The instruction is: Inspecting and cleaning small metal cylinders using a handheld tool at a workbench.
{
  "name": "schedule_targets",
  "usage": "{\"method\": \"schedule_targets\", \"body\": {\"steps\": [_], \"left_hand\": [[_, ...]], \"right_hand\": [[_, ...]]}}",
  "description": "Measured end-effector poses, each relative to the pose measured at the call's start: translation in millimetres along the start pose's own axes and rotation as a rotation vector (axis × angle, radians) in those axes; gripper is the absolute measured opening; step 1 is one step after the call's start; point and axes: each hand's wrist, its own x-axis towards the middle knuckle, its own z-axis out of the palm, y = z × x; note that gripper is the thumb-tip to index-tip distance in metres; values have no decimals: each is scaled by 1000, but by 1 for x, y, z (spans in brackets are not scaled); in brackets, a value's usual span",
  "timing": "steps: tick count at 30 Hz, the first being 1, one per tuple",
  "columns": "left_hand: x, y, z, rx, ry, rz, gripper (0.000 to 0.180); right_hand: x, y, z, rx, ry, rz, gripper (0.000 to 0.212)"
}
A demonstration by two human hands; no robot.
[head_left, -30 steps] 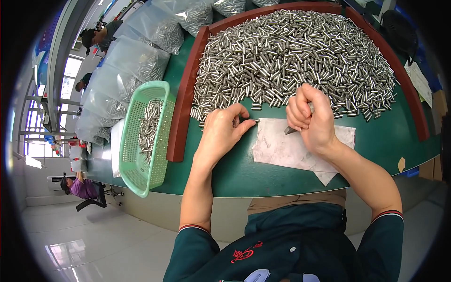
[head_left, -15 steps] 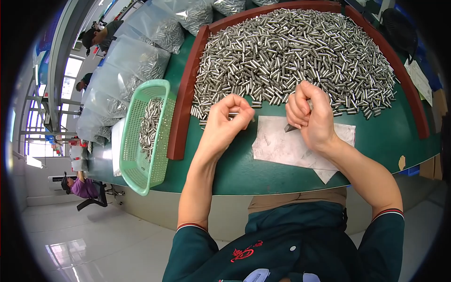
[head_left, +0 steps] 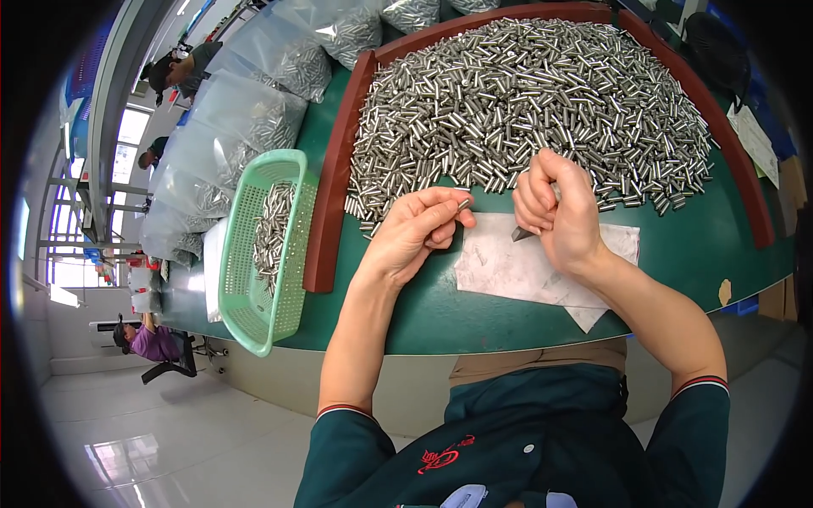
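Observation:
My left hand (head_left: pixel 421 230) pinches a small metal pin (head_left: pixel 463 205) between thumb and fingertips, just left of the cloth. My right hand (head_left: pixel 555 203) is closed in a fist over the cloth; a dark, pointed tip (head_left: pixel 520 234) juts out below its fingers, and the rest of that object is hidden in the palm. Beneath the right hand lies a white, smudged cloth (head_left: pixel 500 262). Beyond both hands spreads a large heap of shiny metal pins (head_left: pixel 525 93), with its near edge close to my fingers.
Dark red rails (head_left: pixel 326 212) border the heap on the green table (head_left: pixel 423 322). Left of them stands a light green basket (head_left: pixel 296 279) partly filled with pins. Clear plastic bags of pins (head_left: pixel 254 110) line the far left. A person (head_left: pixel 152 339) sits in the background.
My left hand has turned over, and its fingers have shifted so that the pin now shows at the fingertips. The right hand has stayed nearly still.

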Motion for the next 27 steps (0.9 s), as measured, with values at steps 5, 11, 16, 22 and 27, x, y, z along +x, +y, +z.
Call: {"method": "schedule_targets", "body": {"steps": [5,11,16,22,27], "left_hand": [[-1,1,2,6,4,-9,17],[-4,-5,17,357,0,125,8],[-5,-22,34,1039,117,474,9],[-6,-18,37,1223,145,430,11],[-5,-20,36,1202,134,441,11]], "right_hand": [[-1,1,0,-1,-2,-4,40],[-1,-1,-1,-2,-9,1,39],[-1,1,1,-22,5,0,39],[-4,2,-2,62,-48,-73,40],[-3,7,-3,103,-41,-80,40]]}}
